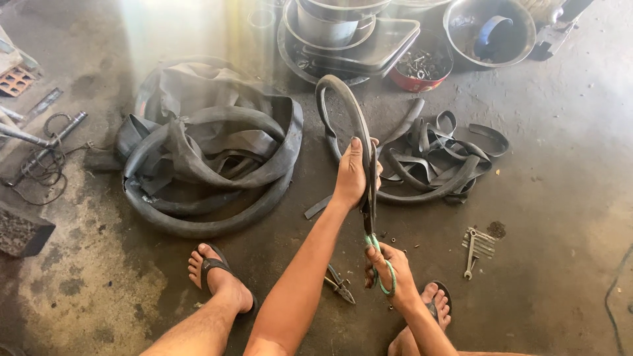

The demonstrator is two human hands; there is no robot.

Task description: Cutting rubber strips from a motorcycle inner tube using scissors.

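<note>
Rubber strip (343, 105), a long black loop cut from an inner tube, stands up from the floor (560, 198) in front of the person. The left hand (351, 175) has its grip closed around the strip near the upper end of the scissors (370, 198) and holds it upright. The right hand (389, 267) has its grip closed on the green handles of the scissors, with the fingers through the loops; the blades point upward along the strip and look almost closed on it, but how far they bite I cannot tell.

My judgement is that the cutting is somewhere in the middle. A heap of cut strips (438, 158) lies just behind the hands, so some pieces are finished. A big pile of inner tubes (204, 158) on the left looks whole and is probably left to cut. Pliers (339, 283) lie on the floor between the feet.
</note>
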